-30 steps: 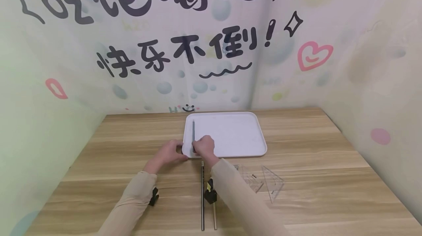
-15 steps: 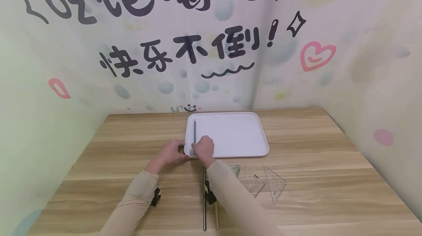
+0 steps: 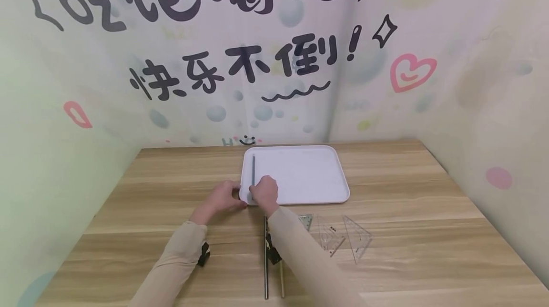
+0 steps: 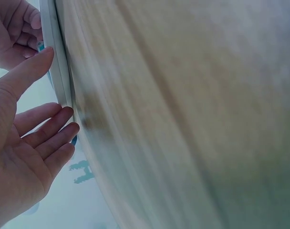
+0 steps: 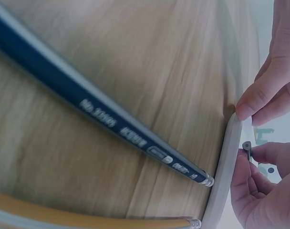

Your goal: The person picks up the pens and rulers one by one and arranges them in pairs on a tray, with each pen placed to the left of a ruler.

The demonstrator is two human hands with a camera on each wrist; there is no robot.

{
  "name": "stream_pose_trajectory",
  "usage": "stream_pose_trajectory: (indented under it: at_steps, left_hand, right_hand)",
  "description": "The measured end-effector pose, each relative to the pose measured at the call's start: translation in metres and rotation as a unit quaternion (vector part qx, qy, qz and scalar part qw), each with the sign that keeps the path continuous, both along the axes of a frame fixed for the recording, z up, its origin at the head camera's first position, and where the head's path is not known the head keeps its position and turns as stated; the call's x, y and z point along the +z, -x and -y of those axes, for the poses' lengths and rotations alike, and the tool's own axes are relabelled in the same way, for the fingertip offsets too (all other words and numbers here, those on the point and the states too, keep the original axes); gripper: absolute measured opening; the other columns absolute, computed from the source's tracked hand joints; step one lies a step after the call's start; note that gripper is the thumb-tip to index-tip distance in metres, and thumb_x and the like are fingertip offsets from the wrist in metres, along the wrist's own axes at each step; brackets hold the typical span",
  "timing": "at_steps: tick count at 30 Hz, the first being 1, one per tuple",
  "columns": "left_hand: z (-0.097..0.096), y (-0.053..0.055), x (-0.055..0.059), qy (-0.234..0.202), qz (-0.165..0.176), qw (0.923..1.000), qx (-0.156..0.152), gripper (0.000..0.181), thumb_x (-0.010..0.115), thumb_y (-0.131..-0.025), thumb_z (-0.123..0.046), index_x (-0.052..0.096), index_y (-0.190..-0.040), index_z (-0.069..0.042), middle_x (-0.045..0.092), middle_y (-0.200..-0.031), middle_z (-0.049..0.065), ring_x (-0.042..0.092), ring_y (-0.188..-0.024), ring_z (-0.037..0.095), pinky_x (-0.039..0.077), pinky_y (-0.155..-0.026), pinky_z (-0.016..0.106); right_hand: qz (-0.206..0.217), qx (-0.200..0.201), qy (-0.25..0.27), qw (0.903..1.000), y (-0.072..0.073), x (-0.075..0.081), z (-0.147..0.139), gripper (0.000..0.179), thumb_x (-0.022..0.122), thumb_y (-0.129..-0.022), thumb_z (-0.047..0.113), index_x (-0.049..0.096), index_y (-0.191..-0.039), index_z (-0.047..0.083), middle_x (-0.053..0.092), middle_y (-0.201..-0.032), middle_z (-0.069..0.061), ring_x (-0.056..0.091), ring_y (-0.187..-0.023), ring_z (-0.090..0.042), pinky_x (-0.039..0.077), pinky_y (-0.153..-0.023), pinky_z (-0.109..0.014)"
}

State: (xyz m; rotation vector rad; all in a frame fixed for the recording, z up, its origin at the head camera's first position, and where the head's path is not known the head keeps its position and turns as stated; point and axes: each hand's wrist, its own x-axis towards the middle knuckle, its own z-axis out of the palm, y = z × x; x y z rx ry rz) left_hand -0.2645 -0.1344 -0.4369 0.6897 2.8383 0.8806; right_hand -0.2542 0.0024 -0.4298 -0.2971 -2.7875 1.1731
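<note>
A white tray (image 3: pixel 304 173) lies at the back of the wooden table. My right hand (image 3: pixel 266 192) pinches the near end of a dark pencil (image 3: pixel 253 168), which lies lengthwise along the tray's left side. In the right wrist view that pencil's end (image 5: pixel 247 145) shows between thumb and fingers. My left hand (image 3: pixel 220 197) holds the tray's near left corner, thumb at the front rim and fingers at the left side. The left wrist view shows its fingertips (image 4: pixel 66 112) touching the rim.
A dark blue pencil (image 3: pixel 266 269) and a yellow one (image 3: pixel 282 281) lie in front of the tray, partly under my right forearm. Clear set squares (image 3: pixel 359 239) lie right of that arm, one (image 3: pixel 306 221) partly covered by the sleeve. A printed wall (image 3: pixel 214 68) stands behind.
The head view has shifted slightly. My right forearm has swung a little left, covering the upper ends of the two table pencils and uncovering more of a set square. Both hands stay at the tray.
</note>
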Motion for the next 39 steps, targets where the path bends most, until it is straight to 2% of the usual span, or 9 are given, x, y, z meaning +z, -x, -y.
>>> stream_pose_trajectory:
  at_steps: [8, 15, 26, 39]
  left_hand:
    - [-0.001, -0.002, -0.002, -0.007, 0.001, 1.0, 0.0, 0.029, 0.077, -0.068, -0.012, 0.067, -0.094, -0.004, 0.063, -0.082, 0.004, 0.049, -0.071, 0.016, 0.04, -0.065, 0.03]
    - [-0.001, -0.002, -0.002, -0.001, -0.001, 0.9999, 0.014, 0.031, 0.078, -0.068, -0.014, 0.068, -0.095, -0.006, 0.064, -0.086, 0.003, 0.05, -0.074, 0.017, 0.041, -0.069, 0.031]
    - [-0.001, -0.004, 0.001, 0.0, 0.002, 0.9999, 0.016, 0.03, 0.078, -0.068, -0.014, 0.067, -0.094, -0.005, 0.062, -0.081, 0.003, 0.048, -0.071, 0.016, 0.039, -0.064, 0.029]
    - [0.0, -0.002, 0.0, -0.007, -0.009, 0.9999, 0.008, 0.027, 0.078, -0.067, -0.012, 0.067, -0.09, -0.004, 0.061, -0.079, 0.004, 0.049, -0.071, 0.018, 0.038, -0.063, 0.029]
  right_hand:
    - [-0.006, -0.001, 0.003, 1.0, 0.0, -0.001, 0.003, 0.015, 0.067, -0.071, 0.01, 0.057, -0.064, 0.001, 0.056, -0.064, -0.009, 0.054, -0.06, -0.021, 0.044, -0.052, -0.03]
    - [-0.025, -0.008, -0.003, 0.9997, -0.001, -0.003, 0.005, 0.015, 0.067, -0.069, 0.009, 0.057, -0.066, -0.001, 0.057, -0.065, -0.011, 0.055, -0.061, -0.024, 0.045, -0.054, -0.033]
    - [0.0, -0.001, -0.026, 0.9997, 0.007, -0.008, 0.003, 0.016, 0.067, -0.072, 0.012, 0.058, -0.069, -0.001, 0.058, -0.068, -0.011, 0.055, -0.063, -0.021, 0.046, -0.054, -0.031]
    - [-0.01, 0.003, -0.04, 0.9992, 0.009, -0.009, 0.004, 0.016, 0.067, -0.071, 0.011, 0.057, -0.067, 0.0, 0.057, -0.066, -0.01, 0.055, -0.062, -0.021, 0.045, -0.054, -0.031]
